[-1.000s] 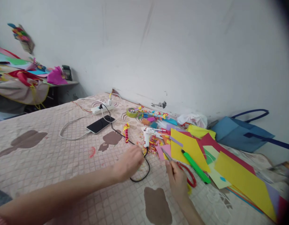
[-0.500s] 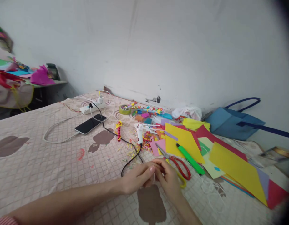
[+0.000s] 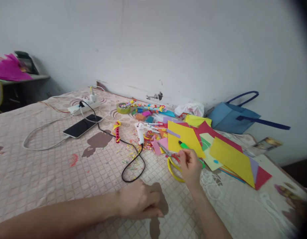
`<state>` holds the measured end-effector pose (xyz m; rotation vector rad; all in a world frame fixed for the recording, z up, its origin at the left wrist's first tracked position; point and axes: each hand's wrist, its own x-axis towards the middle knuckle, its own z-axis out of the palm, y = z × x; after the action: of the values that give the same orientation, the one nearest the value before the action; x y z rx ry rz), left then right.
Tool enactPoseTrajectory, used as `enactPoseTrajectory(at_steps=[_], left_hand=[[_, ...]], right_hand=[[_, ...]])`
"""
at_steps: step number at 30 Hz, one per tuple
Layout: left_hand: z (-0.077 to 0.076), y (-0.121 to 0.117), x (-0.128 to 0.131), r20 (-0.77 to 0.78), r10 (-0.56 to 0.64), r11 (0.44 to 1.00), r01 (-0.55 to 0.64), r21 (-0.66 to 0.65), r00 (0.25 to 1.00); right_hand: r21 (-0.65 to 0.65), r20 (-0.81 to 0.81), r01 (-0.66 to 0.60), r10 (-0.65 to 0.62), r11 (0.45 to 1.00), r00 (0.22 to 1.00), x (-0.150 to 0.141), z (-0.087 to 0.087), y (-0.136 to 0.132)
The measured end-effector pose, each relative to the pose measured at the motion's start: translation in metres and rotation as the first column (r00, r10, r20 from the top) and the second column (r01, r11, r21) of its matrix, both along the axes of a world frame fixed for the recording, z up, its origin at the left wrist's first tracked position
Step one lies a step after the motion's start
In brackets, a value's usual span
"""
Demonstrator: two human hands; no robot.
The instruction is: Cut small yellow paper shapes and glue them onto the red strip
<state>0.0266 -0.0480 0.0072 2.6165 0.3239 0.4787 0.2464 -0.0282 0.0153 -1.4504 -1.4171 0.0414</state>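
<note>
My left hand (image 3: 141,200) hovers low over or rests on the quilted tablecloth (image 3: 98,186), its fingers curled together; whatever they may hold is hidden. My right hand (image 3: 190,169) is closed in a loose pinch over the scissors' handles and the green cutter (image 3: 183,145); I cannot make out anything between its fingertips. The scissors (image 3: 165,150), with red and yellow handles, lie just left of it, their red loop partly covered. A white glue gun (image 3: 140,134) stands with its black cord looping between my hands. Left of it is a red-and-yellow paper twist (image 3: 117,132).
Coloured paper sheets (image 3: 230,159) spread at the right, with white string (image 3: 210,184) before them. A blue bag (image 3: 233,118) leans near the wall. Paper scraps (image 3: 151,139) surround the glue gun. A phone (image 3: 81,126) charges beside a power strip (image 3: 85,107); green tape (image 3: 123,108) sits behind.
My hands came together near the tablecloth's front, then parted. My left hand is lower and nearer me; my right has moved over the scissors' handles. The view has swung right.
</note>
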Motion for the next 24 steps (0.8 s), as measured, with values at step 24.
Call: enactPoseTrajectory(at_steps=[24], left_hand=[[-0.001, -0.006, -0.001, 0.010, 0.373, 0.858, -0.341, -0.384, 0.928]], right_hand=[[-0.226, -0.176, -0.598, 0.572, 0.769, 0.801, -0.063, -0.013, -0.039]])
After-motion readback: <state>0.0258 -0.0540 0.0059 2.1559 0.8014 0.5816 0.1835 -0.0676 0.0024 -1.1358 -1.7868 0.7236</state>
